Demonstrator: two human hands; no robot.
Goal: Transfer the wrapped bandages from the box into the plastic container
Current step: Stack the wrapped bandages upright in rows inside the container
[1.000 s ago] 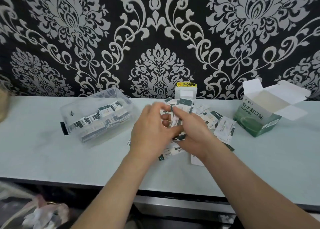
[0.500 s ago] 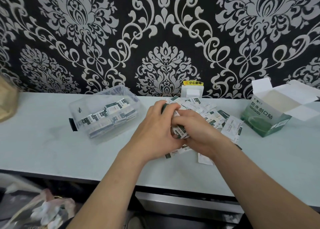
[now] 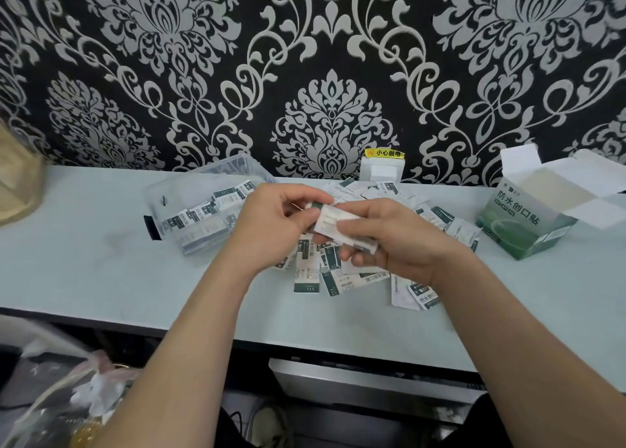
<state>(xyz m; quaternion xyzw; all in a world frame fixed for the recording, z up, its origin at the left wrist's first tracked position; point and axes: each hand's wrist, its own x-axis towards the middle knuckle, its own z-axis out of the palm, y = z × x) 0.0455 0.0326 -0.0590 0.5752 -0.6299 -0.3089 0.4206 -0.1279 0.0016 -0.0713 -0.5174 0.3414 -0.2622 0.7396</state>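
both my left hand [image 3: 276, 225] and right hand [image 3: 403, 241] pinch a small stack of wrapped bandages [image 3: 338, 224] over the loose pile [image 3: 338, 280] beside the plastic container [image 3: 189, 190]; light, thin, slippery packets, i judge, best squeezed flat across the faces.

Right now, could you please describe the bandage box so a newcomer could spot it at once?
Follow the pale table along the patterned wall to its right end. There stands a green cardboard box, its white flaps open. Unlike the clear plastic container at the left, it is opaque and printed with large characters.
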